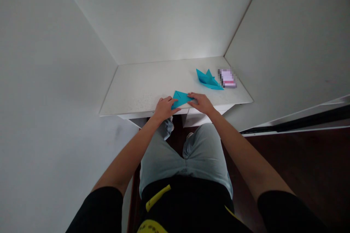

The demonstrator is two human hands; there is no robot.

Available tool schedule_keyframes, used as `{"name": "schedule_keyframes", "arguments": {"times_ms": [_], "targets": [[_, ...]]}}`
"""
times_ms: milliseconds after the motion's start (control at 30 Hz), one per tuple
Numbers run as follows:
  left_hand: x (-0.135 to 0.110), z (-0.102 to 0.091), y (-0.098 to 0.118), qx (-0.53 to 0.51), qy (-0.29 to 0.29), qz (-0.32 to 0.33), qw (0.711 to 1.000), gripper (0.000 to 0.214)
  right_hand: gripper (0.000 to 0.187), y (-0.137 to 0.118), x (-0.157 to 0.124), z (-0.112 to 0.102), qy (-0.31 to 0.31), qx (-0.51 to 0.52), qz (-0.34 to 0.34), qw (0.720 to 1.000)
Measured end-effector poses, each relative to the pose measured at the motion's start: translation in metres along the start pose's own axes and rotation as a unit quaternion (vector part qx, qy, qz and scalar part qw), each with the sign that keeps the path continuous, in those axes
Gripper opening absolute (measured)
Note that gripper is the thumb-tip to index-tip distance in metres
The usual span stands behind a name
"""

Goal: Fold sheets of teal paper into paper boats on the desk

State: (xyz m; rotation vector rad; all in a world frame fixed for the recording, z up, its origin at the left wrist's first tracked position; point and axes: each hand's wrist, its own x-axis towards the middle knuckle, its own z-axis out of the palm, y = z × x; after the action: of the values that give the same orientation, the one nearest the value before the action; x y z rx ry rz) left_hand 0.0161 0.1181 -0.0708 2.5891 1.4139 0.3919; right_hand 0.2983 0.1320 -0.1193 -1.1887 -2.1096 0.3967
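A folded piece of blue paper point(181, 99) lies near the front edge of the white table, with crease lines across its face. My left hand point(165, 107) grips its left end between thumb and fingers. At the right end, my right hand point(201, 102) pinches the paper's pointed corner. The fingertips cover parts of both ends. Behind my right hand rests a blue paper boat point(209, 79), with a raised peak in its middle and two pointed ends.
The white table point(136, 87) stands against a pale wall, with walls or panels on both sides. A phone point(227, 78), its screen blurred out, lies right of the boat near the right panel. Below the tabletop is a white drawer point(197, 119), just ahead of my knees.
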Motion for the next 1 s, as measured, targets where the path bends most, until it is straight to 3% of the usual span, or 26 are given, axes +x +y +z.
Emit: {"name": "schedule_keyframes", "arguments": {"times_ms": [233,600,833,1000], "targets": [[0.005,-0.005,-0.002,-0.019,-0.048,0.005,0.999,0.051,0.052,-0.007,-0.001,-0.002,-0.008,-0.004,0.015,1.0],[0.018,-0.011,-0.004,0.046,-0.124,0.014,0.991,0.071,0.052,-0.006,0.0,0.0,-0.002,0.001,0.012,1.0],[0.022,-0.02,-0.005,0.028,-0.146,0.019,0.989,0.058,0.056,-0.007,-0.001,0.0,-0.003,-0.006,0.019,1.0],[0.018,-0.021,0.004,0.062,-0.125,-0.002,0.99,0.069,0.057,-0.008,0.0,0.0,0.018,0.008,0.035,0.999]]}}
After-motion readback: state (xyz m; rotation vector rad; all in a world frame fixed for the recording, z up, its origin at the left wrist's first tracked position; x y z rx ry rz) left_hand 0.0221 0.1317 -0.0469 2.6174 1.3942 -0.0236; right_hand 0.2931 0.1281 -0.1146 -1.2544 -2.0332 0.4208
